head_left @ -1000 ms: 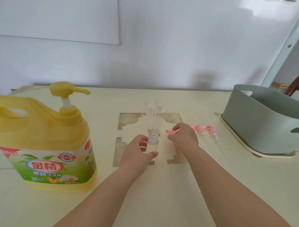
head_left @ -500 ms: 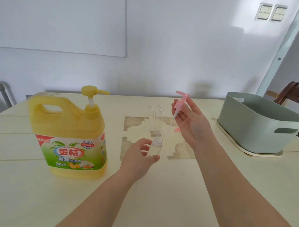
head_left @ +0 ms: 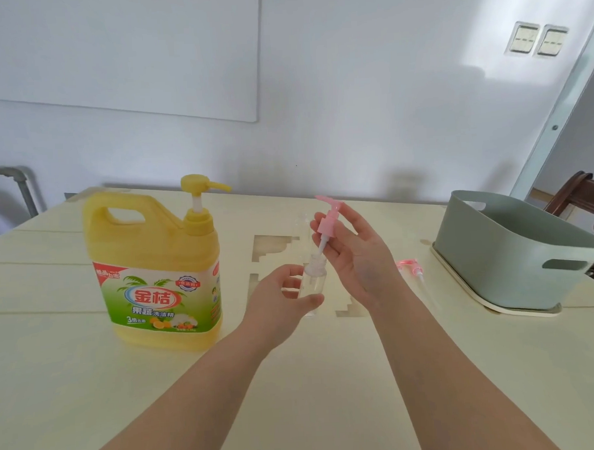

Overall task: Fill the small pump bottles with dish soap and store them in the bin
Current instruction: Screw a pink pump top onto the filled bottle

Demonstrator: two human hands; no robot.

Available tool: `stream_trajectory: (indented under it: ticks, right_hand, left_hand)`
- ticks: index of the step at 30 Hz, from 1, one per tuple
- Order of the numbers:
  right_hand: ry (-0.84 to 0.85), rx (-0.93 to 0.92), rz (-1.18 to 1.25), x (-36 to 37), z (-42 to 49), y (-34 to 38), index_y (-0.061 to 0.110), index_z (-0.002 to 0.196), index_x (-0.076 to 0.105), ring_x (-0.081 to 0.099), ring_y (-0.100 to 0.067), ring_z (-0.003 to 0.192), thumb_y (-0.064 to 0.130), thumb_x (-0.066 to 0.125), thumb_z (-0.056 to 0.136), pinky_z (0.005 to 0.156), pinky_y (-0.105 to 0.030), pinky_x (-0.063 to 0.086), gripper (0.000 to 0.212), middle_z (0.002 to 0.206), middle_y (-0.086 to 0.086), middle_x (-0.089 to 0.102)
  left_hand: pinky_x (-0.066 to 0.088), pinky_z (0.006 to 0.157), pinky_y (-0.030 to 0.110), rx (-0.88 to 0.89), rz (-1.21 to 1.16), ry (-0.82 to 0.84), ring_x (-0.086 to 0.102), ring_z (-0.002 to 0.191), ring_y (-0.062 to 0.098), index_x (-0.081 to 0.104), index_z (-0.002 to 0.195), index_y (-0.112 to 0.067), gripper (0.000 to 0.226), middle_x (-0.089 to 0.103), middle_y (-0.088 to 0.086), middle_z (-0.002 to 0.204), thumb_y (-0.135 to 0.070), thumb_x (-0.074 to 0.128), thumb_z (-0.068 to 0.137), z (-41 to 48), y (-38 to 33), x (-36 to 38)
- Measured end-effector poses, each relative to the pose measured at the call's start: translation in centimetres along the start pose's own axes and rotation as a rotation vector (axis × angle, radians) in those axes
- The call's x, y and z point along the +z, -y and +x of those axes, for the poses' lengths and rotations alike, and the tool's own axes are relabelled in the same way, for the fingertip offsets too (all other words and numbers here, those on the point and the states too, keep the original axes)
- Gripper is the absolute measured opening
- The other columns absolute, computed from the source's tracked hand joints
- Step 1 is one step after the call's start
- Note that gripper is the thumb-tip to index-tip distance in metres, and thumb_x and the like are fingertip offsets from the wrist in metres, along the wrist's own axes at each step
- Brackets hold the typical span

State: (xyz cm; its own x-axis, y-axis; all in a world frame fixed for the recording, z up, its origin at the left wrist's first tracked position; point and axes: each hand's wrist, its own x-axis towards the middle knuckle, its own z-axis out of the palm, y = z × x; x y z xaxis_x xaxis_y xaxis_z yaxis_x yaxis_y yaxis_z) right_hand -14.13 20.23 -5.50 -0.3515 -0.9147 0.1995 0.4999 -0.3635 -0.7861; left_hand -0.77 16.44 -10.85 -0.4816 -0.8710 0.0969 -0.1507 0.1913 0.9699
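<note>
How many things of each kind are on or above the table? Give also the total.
Dish soap jug: 1
Bin: 1
Clear bottles: 2, the held bottle in the left hand and the far bottle behind the right hand
Pink pumps: 2 at least, the held pump and the table pump, which is blurred
Total: 6 at least
</note>
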Motion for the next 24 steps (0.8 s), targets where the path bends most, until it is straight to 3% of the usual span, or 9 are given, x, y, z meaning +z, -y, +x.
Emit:
stream_trajectory:
  ticks: [4,10,17,21,24]
  right_hand:
    - [0.061,0.034,-0.102,-0.1,0.0,-0.3,0.011,0.121,0.055,0.066,-0.026,0.102,-0.001,0.051,0.093,0.089,-0.035,0.053,0.031,0.103,-0.013,0.071]
    - [0.145,0.069,-0.12,0.2,-0.2,-0.4,0.008,0.122,0.055,0.068,-0.025,0.099,-0.001,0.047,0.096,0.076,-0.031,0.056,0.029,0.104,-0.015,0.07]
    - [0.148,0.053,-0.203,0.0,-0.1,-0.7,0.004,0.132,0.05,0.067,-0.025,0.102,0.0,0.046,0.097,0.096,-0.045,0.047,0.035,0.108,-0.014,0.07]
    - [0.172,0.016,-0.307,0.1,-0.3,-0.7,0.006,0.128,0.056,0.065,-0.021,0.1,0.004,0.054,0.093,0.095,-0.035,0.052,0.035,0.103,-0.009,0.071]
    - [0.153,-0.011,-0.377,0.2,-0.3,-0.9,0.008,0.124,0.06,0.064,-0.02,0.091,0.012,0.068,0.079,0.094,-0.034,0.05,0.046,0.096,-0.008,0.069]
  left_hand:
    - [0.045,0.067,0.014,0.029,-0.049,0.009,0.066,0.085,0.007,0.061,0.112,-0.032,0.036,0.066,-0.006,0.1,-0.023,0.073,0.079,0.0,-0.4,-0.5]
    - [0.043,0.073,0.019,0.078,-0.074,0.04,0.066,0.091,0.008,0.062,0.116,-0.037,0.034,0.068,-0.009,0.101,-0.033,0.069,0.083,-0.1,-1.0,-1.1]
    - [0.047,0.085,0.026,0.116,-0.113,0.072,0.066,0.093,0.009,0.064,0.11,-0.038,0.024,0.068,-0.013,0.097,-0.032,0.064,0.087,-0.4,-1.3,-1.6]
    - [0.051,0.082,0.028,0.107,-0.138,0.029,0.066,0.087,0.009,0.064,0.115,-0.035,0.031,0.068,-0.011,0.094,-0.027,0.067,0.086,-0.2,-0.9,-1.6]
    - [0.054,0.082,0.031,0.098,-0.156,0.034,0.067,0.084,0.012,0.065,0.115,-0.031,0.032,0.067,-0.012,0.089,-0.025,0.069,0.084,-0.1,-0.6,-1.6]
